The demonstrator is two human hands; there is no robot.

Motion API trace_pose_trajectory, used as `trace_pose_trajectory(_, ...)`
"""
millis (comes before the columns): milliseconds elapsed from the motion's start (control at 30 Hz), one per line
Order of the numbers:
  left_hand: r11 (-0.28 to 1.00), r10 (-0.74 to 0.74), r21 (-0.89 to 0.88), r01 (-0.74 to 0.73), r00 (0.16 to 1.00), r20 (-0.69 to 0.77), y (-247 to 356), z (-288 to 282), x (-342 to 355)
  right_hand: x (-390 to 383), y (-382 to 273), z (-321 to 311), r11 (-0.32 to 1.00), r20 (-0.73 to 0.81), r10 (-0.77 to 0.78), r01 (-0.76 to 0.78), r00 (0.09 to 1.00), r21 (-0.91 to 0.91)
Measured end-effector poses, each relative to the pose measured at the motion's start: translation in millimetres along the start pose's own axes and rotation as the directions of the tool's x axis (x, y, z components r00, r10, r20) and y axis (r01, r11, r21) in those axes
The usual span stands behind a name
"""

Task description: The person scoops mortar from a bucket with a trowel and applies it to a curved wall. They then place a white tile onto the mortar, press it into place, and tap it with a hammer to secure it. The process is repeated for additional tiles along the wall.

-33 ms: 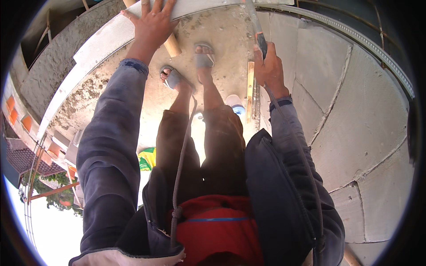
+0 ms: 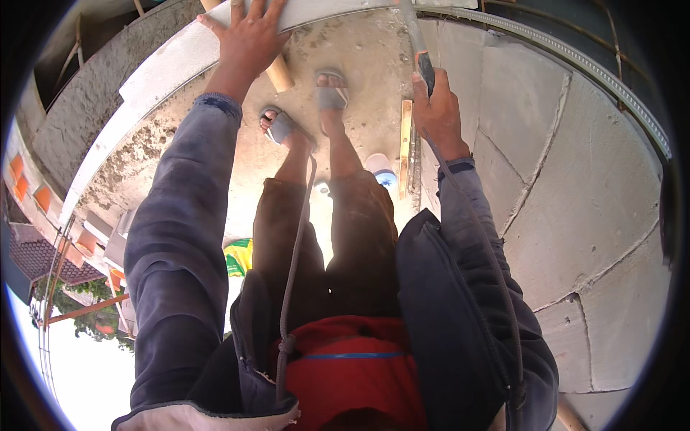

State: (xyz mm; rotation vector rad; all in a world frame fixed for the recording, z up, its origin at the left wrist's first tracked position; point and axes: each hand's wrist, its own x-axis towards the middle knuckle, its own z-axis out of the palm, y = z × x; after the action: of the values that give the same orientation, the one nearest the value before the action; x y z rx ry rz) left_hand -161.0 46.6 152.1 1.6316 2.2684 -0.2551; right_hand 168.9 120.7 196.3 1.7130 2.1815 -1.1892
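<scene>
The open left hand [image 2: 248, 44] lay over a flat white slab's [image 2: 169, 66] edge, right hand [image 2: 438, 118] clasping a grey black-handled tool [image 2: 412, 29], progress unclear.

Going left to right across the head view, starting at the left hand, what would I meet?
Bare left hand, grey open-toed right sandal, white-and-blue round container, narrow yellowish bar, bare right hand gripping a dark-handled tool, broad grey block wall.
</scene>
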Motion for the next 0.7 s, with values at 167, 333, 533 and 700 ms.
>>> trace_pose_trajectory(167, 0.999, 0.019, -0.045, -0.021, 0.998, -0.06, -5, 5, 5, -3, -4, 15, 0.989, -0.129, -0.113, 0.124, 0.985, 0.075)
trace_pose_trajectory(333, 0.997, 0.009, -0.082, -0.002, 0.995, 0.095, -3, -17, 9, 6, -2, 35, 0.999, -0.037, 0.024, -0.026, 0.999, -0.042)
trace_pose_trajectory(533, 0.992, 0.043, -0.123, -0.01, 0.963, 0.265, -12, -30, 14, -5, -9, 19, 0.998, -0.084, -0.059, 0.062, 0.995, 0.027)
trace_pose_trajectory(700, 0.996, 0.055, -0.085, -0.038, 0.978, 0.199, -11, -10, 12, -1, -7, 25, 0.998, -0.073, -0.043, 0.046, 0.996, 0.037)
